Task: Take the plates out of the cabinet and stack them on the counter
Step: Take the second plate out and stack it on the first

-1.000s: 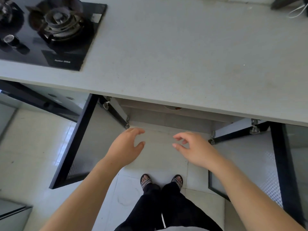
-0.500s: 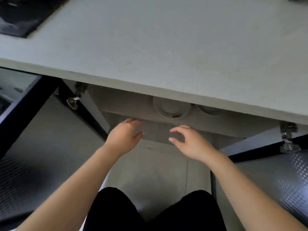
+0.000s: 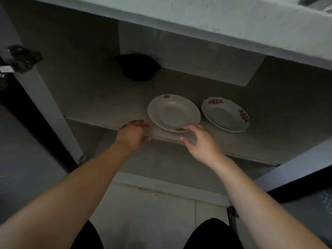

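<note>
Inside the open cabinet point(image 3: 89, 78), on its shelf point(image 3: 111, 105): two white plates with red markings, side by side, not stacked and not touching. Nearer plate point(image 3: 173, 113) close to the shelf's front edge; second plate point(image 3: 225, 115) just beside it to the right. Farther back, a dark pot-like vessel point(image 3: 138, 67), contents hidden. Above, only the underside edge of the desk point(image 3: 233, 20), with no plate seen on it yet.

Left hand point(image 3: 132, 134) at the shelf edge just left of the nearer plate, fingers loosely curled, holding nothing. Right hand point(image 3: 201, 141) at that plate's front rim, fingers point(image 3: 188, 128) spread and reaching, touching or nearly touching; grip not closed.

Likely ceramic: stiff, moderately heavy, glazed and slippery, apt to chip against the shelf edge or the desk's underside. Best taken at opposite rims, thumbs on top and fingers slid beneath, then drawn out level and low.
</note>
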Demonstrator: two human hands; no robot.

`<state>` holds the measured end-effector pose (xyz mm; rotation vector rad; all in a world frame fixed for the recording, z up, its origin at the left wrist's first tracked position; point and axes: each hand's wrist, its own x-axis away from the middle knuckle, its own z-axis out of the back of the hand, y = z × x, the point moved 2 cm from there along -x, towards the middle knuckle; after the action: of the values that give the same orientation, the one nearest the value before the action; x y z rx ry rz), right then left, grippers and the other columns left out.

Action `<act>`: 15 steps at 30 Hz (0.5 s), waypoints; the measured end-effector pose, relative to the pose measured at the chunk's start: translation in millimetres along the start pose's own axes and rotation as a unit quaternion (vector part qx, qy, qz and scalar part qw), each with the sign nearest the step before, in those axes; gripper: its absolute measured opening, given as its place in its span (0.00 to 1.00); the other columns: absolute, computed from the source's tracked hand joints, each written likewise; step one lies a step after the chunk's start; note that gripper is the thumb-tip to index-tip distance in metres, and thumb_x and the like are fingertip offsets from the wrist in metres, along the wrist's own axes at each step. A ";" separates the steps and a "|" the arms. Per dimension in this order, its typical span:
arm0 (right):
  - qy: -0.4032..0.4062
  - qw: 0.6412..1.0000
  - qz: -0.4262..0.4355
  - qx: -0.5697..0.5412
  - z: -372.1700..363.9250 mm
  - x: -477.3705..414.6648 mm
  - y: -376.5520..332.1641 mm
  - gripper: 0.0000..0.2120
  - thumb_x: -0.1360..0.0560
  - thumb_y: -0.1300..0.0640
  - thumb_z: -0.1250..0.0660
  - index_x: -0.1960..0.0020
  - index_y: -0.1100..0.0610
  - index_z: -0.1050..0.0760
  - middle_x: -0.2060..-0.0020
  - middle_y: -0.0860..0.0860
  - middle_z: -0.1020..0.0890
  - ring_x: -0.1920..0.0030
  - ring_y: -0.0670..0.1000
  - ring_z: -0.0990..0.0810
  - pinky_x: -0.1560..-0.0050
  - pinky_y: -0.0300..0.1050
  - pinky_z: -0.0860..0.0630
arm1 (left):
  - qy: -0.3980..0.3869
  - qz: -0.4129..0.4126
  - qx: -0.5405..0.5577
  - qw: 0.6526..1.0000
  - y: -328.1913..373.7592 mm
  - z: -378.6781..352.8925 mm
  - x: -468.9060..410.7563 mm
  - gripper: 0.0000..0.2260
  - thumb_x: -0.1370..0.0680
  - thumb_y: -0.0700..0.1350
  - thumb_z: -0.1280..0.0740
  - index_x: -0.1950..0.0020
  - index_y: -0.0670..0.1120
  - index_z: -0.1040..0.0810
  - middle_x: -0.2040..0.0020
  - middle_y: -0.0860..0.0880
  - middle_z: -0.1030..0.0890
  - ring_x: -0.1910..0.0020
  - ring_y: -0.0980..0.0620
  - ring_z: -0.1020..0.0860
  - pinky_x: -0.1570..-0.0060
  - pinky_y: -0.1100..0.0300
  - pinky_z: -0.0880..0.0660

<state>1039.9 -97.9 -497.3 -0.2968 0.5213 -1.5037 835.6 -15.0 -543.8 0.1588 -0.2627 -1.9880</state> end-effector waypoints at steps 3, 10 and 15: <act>0.006 1.000 -0.015 0.015 7.0 -3.3 8.5 0.16 0.26 0.53 0.33 0.40 0.56 0.25 0.42 0.53 0.23 0.40 0.53 0.25 0.43 0.41 0.31 | -0.014 0.016 -0.025 0.999 -5.8 -3.7 -4.5 0.24 0.24 0.53 0.37 0.29 0.50 0.33 0.26 0.47 0.35 0.29 0.46 0.36 0.31 0.50 0.36; 0.044 0.999 0.002 0.029 -17.4 -13.2 25.6 0.14 0.26 0.51 0.33 0.43 0.56 0.23 0.44 0.52 0.22 0.41 0.52 0.26 0.45 0.38 0.33 | 0.001 0.023 -0.020 1.000 -24.3 -18.5 -17.2 0.23 0.22 0.53 0.39 0.27 0.53 0.36 0.25 0.49 0.38 0.27 0.48 0.38 0.30 0.55 0.37; 0.029 0.998 0.023 0.043 -30.3 -30.1 20.4 0.15 0.27 0.52 0.31 0.43 0.59 0.23 0.44 0.55 0.22 0.41 0.56 0.26 0.42 0.44 0.30 | 0.007 0.009 0.007 1.000 -29.7 -25.2 -20.4 0.22 0.22 0.51 0.38 0.28 0.50 0.35 0.25 0.46 0.38 0.27 0.46 0.37 0.30 0.59 0.40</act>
<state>1042.8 -62.9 -529.0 -0.1742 0.5043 -1.4897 823.7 12.6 -575.9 0.1785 -0.2670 -1.9660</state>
